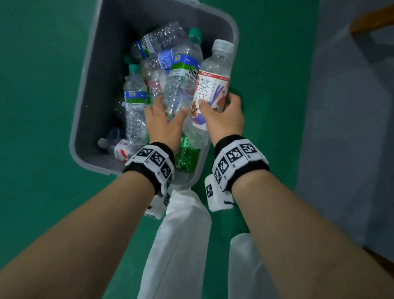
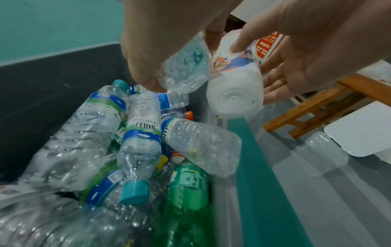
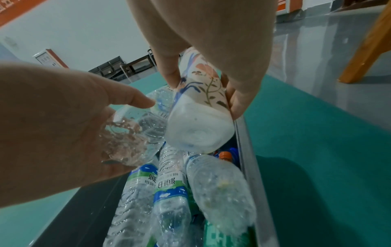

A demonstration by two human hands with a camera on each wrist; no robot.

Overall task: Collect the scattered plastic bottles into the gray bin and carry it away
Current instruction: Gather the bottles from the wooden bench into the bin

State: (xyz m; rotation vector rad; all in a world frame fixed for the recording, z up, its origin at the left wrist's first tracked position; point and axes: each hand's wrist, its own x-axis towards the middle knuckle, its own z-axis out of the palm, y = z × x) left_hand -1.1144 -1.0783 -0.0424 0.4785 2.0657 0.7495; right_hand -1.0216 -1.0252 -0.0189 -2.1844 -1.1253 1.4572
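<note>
The gray bin (image 1: 106, 63) stands on the green floor and holds several plastic bottles, mostly clear with blue-green labels, plus a green one (image 1: 187, 155). My left hand (image 1: 165, 119) grips a crumpled clear bottle (image 1: 182, 84) with a green cap over the pile. My right hand (image 1: 217, 112) grips a tea bottle (image 1: 213, 80) with a white and red label, tilted over the bin's right rim. In the left wrist view my left hand (image 2: 165, 50) is round the clear bottle (image 2: 186, 70). In the right wrist view my right hand (image 3: 201, 86) pinches the tea bottle (image 3: 198, 120).
Green flooring (image 1: 32, 111) surrounds the bin, and gray floor (image 1: 359, 119) begins at the right. A wooden furniture leg (image 3: 370, 50) stands on that gray floor close by. My white trouser legs (image 1: 180, 251) are just behind the bin's near corner.
</note>
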